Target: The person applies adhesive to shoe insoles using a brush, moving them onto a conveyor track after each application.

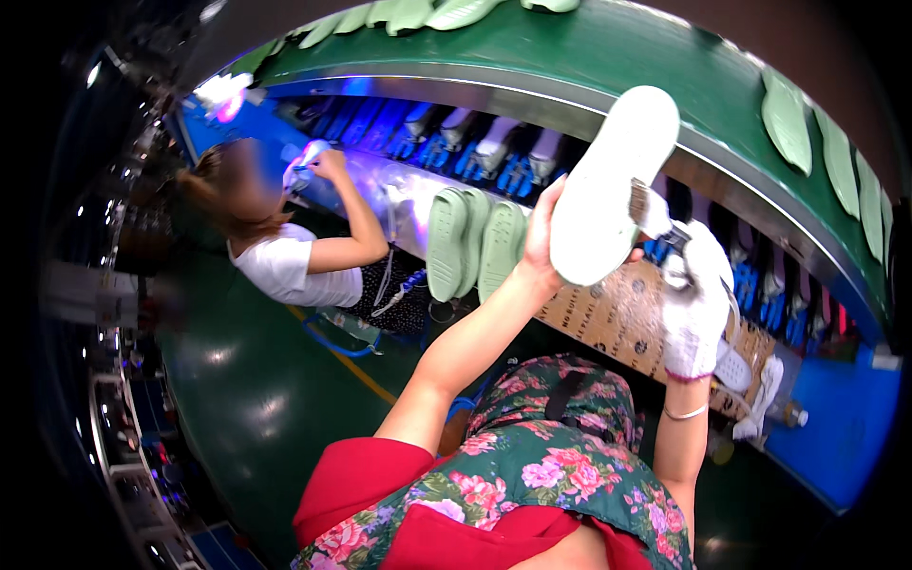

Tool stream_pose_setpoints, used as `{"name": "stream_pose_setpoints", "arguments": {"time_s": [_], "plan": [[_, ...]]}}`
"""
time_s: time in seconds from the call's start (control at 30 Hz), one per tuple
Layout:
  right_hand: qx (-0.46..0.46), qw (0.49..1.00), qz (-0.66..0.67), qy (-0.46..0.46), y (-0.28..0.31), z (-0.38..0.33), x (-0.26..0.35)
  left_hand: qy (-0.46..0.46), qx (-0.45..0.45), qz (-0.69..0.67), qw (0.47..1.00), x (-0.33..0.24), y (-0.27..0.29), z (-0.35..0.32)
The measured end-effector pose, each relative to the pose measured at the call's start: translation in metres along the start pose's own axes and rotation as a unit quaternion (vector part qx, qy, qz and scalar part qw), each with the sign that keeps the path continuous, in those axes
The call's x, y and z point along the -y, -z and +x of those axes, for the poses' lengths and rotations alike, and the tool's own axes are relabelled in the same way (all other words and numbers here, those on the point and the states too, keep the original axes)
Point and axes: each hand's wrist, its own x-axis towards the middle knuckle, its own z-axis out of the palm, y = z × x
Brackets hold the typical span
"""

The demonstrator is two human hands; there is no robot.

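My bare left hand grips a pale green shoe sole by its left edge and holds it up, tilted, above the bench. In a white knit glove, my right hand is closed around a small brush with dark bristles. Those bristles meet the right edge of the sole near its middle; the fingers hide much of the handle. Several more pale green soles stand on the bench to the left of my left hand.
Brown printed cardboard covers the bench before me. A green conveyor belt carrying soles curves behind it, above a row of blue clamps. At the left, a co-worker handles something. A white cloth hangs at right.
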Motion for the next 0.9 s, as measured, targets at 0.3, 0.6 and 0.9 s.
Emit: {"name": "stream_pose_setpoints", "arguments": {"time_s": [0.3, 0.6, 0.9], "plan": [[0.096, 0.841, -0.469, 0.252, -0.036, -0.025, 0.024, -0.008, -0.025, -0.203, 0.979, 0.078, 0.023, -0.053], [0.124, 0.683, -0.609, 0.384, -0.028, -0.032, 0.015, -0.011, -0.12, 0.05, 0.991, 0.106, 0.043, -0.071], [0.019, 0.885, -0.406, 0.226, -0.035, -0.044, 0.005, -0.047, -0.177, 0.023, 0.983, 0.094, 0.04, -0.063]]}}
